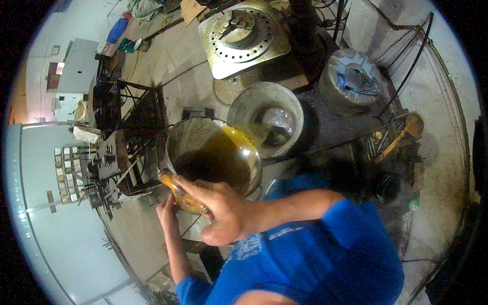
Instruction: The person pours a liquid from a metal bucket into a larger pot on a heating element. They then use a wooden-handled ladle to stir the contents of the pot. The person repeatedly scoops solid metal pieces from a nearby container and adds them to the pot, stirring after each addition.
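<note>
From where I stand, a glossy amber, see-through, bottle-like piece (185,200) is up at the near left rim of a wide round bucket (189,134), its narrow neck tilted up and to the left. The right hand (223,206) has hold of it, closed around the body, with one digit stretched along toward the neck. The left hand (168,213) is just beside its lower left side, fingers partly curled; I can't tell whether they touch it, nor whether the piece touches the bucket.

Dark liquid lies inside that bucket, and light catches a yellow patch of its far wall. Just beside it, farther off and to the right, stands a pale grey round bucket (244,109) with murky contents. Behind the two, a squarish metal plate (221,61) carries a ring of holes and a round three-jawed chuck (235,28). To the right sits a grey drum (341,91) with a crumpled bluish cloth (359,82) on top. The person wears a bright blue short-sleeved shirt (315,254).
</note>
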`<state>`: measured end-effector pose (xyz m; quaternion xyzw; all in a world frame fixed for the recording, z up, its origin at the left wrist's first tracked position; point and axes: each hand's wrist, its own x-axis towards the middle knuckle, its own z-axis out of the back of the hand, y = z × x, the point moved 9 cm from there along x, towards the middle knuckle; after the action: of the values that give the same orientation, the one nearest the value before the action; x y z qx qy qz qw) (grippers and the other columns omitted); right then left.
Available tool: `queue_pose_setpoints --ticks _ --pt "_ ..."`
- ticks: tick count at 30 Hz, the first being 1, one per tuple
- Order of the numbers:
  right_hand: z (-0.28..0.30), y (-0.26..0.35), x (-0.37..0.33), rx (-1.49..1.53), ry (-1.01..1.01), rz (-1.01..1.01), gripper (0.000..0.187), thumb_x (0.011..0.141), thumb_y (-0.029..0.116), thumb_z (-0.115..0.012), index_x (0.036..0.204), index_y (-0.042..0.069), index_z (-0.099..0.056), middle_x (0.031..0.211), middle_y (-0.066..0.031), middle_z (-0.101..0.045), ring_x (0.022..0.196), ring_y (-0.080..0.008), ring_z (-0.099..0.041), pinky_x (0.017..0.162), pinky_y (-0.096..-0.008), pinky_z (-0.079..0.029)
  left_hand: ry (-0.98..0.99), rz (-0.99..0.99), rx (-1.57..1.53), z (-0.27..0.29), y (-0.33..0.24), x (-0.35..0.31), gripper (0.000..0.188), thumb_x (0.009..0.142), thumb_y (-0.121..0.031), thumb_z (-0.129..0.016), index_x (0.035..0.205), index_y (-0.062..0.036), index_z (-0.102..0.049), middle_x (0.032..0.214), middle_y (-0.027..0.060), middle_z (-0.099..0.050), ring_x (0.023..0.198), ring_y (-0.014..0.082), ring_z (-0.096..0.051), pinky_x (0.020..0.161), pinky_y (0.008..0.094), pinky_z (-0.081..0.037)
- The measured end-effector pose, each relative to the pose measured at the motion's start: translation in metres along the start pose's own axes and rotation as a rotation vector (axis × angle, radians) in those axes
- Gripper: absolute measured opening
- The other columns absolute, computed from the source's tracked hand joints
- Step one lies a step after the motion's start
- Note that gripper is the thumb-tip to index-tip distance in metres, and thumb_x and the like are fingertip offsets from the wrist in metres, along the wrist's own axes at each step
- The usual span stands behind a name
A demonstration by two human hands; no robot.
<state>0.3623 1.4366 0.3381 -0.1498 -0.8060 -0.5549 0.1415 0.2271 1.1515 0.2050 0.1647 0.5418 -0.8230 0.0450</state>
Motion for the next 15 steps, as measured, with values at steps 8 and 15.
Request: queue_pose_setpoints --ticks 8,15 --pt "0.002 0.002 -0.001 0.018 -0.026 0.034 0.093 0.049 0.015 -0.059 0.131 -0.004 -0.018 0.092 -0.0148 -0.052 0.056 -0.0175 -0.049 0.051 -0.0263 -0.041 -0.026 0.005 0.019 0.008 -0.003 0.002 0.028 0.078 -0.020 -0.059 0.083 0.0070 -0.058 0.067 0.0078 -0.057 0.053 0.0130 -0.052 0.050 0.0252 -0.041" --pt "0.002 0.001 -0.002 0.005 -0.016 0.043 0.094 0.050 0.020 -0.061 0.131 -0.003 -0.017 0.109 -0.0179 -0.048 0.062 -0.0165 -0.051 0.054 -0.0252 -0.042 -0.007 0.005 -0.025 0.005 -0.007 0.001 0.025 0.079 -0.019 -0.057 0.084 0.0061 -0.059 0.068 0.0058 -0.057 0.056 0.0120 -0.051 0.050 0.0248 -0.039"
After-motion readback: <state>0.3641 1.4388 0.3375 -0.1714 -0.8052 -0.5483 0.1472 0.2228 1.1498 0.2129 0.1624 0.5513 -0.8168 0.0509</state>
